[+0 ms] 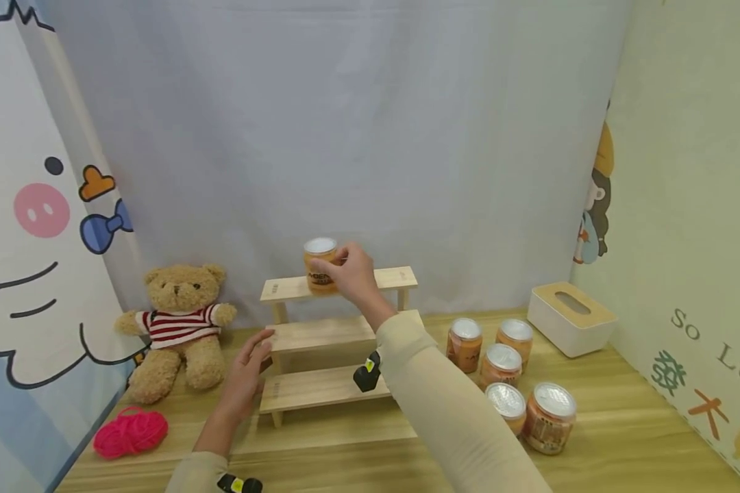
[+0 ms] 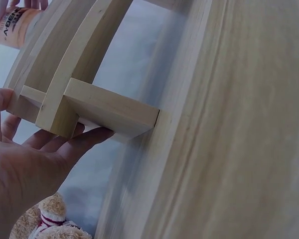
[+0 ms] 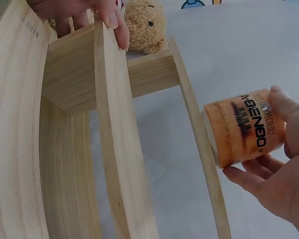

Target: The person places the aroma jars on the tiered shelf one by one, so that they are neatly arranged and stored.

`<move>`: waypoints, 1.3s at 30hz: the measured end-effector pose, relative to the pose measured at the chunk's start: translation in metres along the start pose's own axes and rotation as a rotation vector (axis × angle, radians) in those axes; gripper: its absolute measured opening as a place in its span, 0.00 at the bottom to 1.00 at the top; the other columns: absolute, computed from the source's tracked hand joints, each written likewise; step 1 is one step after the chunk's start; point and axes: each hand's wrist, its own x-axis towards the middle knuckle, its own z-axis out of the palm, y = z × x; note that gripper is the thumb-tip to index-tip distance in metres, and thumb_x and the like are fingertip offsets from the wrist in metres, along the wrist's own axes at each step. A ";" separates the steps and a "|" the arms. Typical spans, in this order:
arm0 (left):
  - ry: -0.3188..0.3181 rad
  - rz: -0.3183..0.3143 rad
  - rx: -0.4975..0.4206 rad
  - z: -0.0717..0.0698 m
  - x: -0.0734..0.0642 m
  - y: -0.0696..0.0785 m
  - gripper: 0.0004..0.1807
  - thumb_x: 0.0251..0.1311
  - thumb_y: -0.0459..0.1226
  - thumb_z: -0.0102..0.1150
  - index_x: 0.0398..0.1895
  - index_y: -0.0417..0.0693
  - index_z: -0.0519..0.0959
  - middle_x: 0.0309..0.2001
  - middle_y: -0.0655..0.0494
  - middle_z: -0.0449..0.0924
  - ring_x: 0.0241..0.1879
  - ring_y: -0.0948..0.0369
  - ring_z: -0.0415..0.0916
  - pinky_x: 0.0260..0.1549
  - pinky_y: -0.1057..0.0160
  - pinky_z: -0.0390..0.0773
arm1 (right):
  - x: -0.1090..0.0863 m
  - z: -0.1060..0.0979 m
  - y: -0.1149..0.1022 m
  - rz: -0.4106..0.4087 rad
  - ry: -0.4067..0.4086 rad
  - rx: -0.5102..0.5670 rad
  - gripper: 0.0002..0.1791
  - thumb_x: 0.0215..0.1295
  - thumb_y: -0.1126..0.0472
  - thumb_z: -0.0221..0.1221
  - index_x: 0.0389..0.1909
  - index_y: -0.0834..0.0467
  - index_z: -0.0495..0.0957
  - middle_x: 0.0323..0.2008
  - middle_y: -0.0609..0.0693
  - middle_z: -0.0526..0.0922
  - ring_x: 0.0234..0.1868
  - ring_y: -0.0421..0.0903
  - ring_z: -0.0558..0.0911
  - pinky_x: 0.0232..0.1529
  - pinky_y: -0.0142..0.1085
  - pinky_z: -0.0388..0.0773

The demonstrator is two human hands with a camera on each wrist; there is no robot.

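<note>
- Gripping, right hand: thumb and fingers clamped round one orange can.
- Can: upright at top tier of wooden stand, between eleven and twelve o'clock.
- Left hand: fingers extended, touching stand's end, nine o'clock.
- Five similar cans: between three and four.
- Teddy bear: nine; pink yarn: eight.
</note>
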 end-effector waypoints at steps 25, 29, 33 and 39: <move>0.001 0.011 0.013 -0.002 0.001 -0.003 0.27 0.78 0.50 0.45 0.75 0.52 0.63 0.76 0.43 0.51 0.72 0.41 0.56 0.15 0.67 0.61 | 0.007 0.009 -0.002 0.034 -0.014 0.068 0.36 0.59 0.51 0.73 0.62 0.61 0.67 0.57 0.57 0.76 0.56 0.51 0.78 0.54 0.43 0.77; 0.003 0.015 0.014 -0.002 0.002 -0.003 0.27 0.78 0.50 0.45 0.74 0.53 0.63 0.77 0.43 0.51 0.71 0.41 0.56 0.15 0.67 0.60 | 0.008 0.007 -0.003 0.032 -0.035 0.073 0.37 0.60 0.52 0.73 0.65 0.61 0.68 0.58 0.56 0.77 0.57 0.51 0.78 0.54 0.43 0.77; 0.007 0.018 0.015 -0.002 0.003 -0.004 0.27 0.78 0.50 0.45 0.74 0.53 0.63 0.76 0.43 0.52 0.71 0.41 0.57 0.15 0.67 0.60 | 0.009 0.007 -0.003 0.025 -0.049 0.067 0.37 0.60 0.53 0.72 0.66 0.61 0.70 0.57 0.55 0.78 0.56 0.50 0.79 0.53 0.43 0.77; 0.024 0.003 0.018 -0.001 0.003 -0.005 0.27 0.78 0.50 0.45 0.74 0.53 0.64 0.75 0.44 0.54 0.70 0.41 0.59 0.15 0.68 0.60 | 0.010 0.009 -0.002 0.020 -0.049 0.058 0.36 0.60 0.53 0.72 0.66 0.61 0.71 0.56 0.55 0.79 0.55 0.50 0.79 0.53 0.43 0.77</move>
